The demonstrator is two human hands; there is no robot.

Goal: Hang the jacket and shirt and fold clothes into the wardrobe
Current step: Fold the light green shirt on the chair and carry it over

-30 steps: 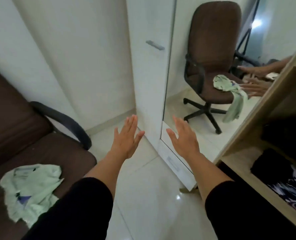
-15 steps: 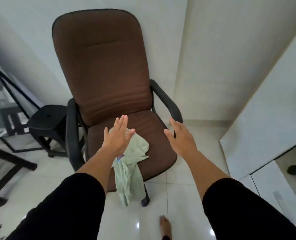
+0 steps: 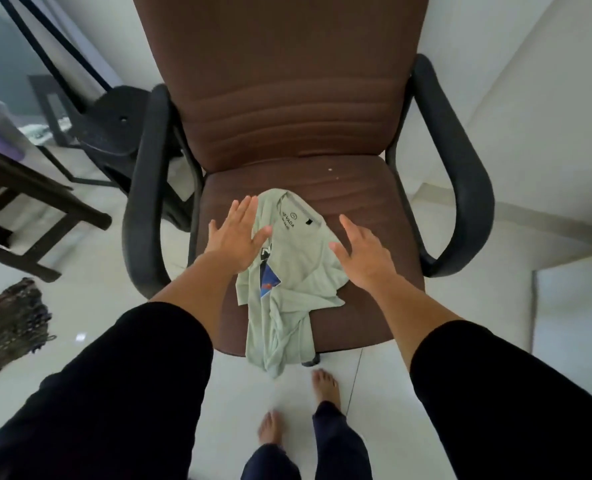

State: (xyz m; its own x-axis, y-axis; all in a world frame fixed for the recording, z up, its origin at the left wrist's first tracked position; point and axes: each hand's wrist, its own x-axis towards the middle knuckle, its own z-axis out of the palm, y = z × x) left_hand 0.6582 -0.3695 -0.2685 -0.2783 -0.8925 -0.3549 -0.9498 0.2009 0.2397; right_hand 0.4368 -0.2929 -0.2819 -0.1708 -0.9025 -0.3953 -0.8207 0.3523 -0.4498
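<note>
A crumpled pale green T-shirt (image 3: 298,258) with a printed collar label lies on the seat of a brown office chair (image 3: 287,98). Its lower part hangs over the seat's front edge. My left hand (image 3: 235,237) hovers over the shirt's left side with fingers straight and spread. My right hand (image 3: 360,251) hovers over the shirt's right side, fingers also straight. Neither hand holds anything. The wardrobe is out of view.
The chair has black armrests (image 3: 460,174) on both sides. A black stool (image 3: 114,126) and a dark wooden table leg (image 3: 35,209) stand to the left. A dark woven bag (image 3: 7,327) lies on the white tiled floor. My bare feet (image 3: 325,386) are below the seat.
My view has swung from the wardrobe and mirror round to the chair and come closer. Both open hands now hover right over the green shirt.
</note>
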